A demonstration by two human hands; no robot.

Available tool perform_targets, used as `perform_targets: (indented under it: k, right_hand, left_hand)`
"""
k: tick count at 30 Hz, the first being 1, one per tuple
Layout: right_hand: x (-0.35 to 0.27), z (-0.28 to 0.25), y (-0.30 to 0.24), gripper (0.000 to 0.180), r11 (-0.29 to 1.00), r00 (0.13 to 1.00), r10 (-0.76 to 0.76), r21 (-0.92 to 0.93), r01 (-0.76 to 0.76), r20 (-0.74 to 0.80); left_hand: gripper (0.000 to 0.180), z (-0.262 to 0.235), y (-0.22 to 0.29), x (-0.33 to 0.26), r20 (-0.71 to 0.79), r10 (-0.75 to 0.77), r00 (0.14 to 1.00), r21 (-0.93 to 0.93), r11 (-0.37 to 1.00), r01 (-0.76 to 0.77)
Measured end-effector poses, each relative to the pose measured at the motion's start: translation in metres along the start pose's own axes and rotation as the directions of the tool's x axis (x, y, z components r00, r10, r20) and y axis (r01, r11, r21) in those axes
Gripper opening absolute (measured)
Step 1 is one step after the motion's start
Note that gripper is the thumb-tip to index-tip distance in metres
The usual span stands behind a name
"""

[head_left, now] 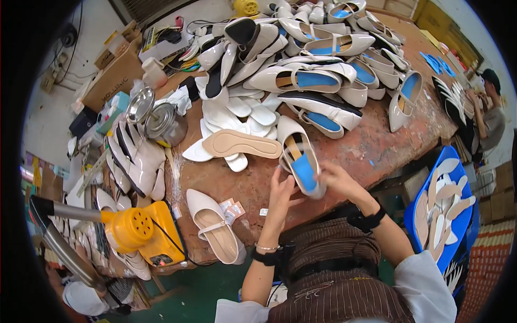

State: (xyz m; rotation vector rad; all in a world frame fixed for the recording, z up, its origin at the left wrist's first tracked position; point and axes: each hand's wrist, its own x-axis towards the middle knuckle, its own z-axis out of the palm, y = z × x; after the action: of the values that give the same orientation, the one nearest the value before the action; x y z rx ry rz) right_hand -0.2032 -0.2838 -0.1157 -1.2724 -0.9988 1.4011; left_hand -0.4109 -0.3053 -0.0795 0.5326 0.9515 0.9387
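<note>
A cream patent shoe (291, 131) with a blue lining piece in its heel half stands tilted at the table's front edge, toe pointing away from me. My left hand (281, 195) holds it by the left side near the heel, fingers round its edge. At the right of the heel is my right hand (343, 182), its fingers smeared by motion, so their grip is unclear. Just beyond the shoe lies a tan insole (242, 144) on a pile of white insoles (218, 116). A finished-looking cream strap shoe (214, 226) with a beige lining rests left of my hands.
A heap of cream shoes (318, 81) covers the back of the table (371, 153). To the left are a metal pot (166, 126) and a yellow machine (141, 231). A blue bin (417, 218) of insoles stands right. Another person (491, 107) works far right.
</note>
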Motion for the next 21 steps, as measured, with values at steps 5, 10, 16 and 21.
perform_targets:
  k: [5,10,16,21]
  right_hand:
    - [0.024,0.035,-0.053,0.025,0.615,0.867,-0.491,-0.672,0.412,0.083]
    - [0.112,0.128,-0.042,0.032,0.348,0.869,-0.319,-0.807,0.478,0.378]
    - [0.105,0.154,-0.085,0.03,0.516,0.87,-0.072,-0.728,0.451,0.488]
    - [0.055,0.102,-0.1,0.027,0.928,0.816,-0.246,-0.117,0.355,0.524]
  left_hand:
    - [0.073,-0.005,-0.048,0.024,-0.098,0.409,0.907,0.529,0.793,-0.301]
    - [0.054,-0.02,-0.065,0.029,-0.083,0.499,0.863,0.688,0.655,-0.313]
    - [0.066,-0.09,0.011,0.031,-0.326,0.121,0.938,-0.318,0.92,-0.229]
    - [0.077,-0.058,0.051,0.039,-0.048,0.276,0.96,-0.713,0.664,-0.226]
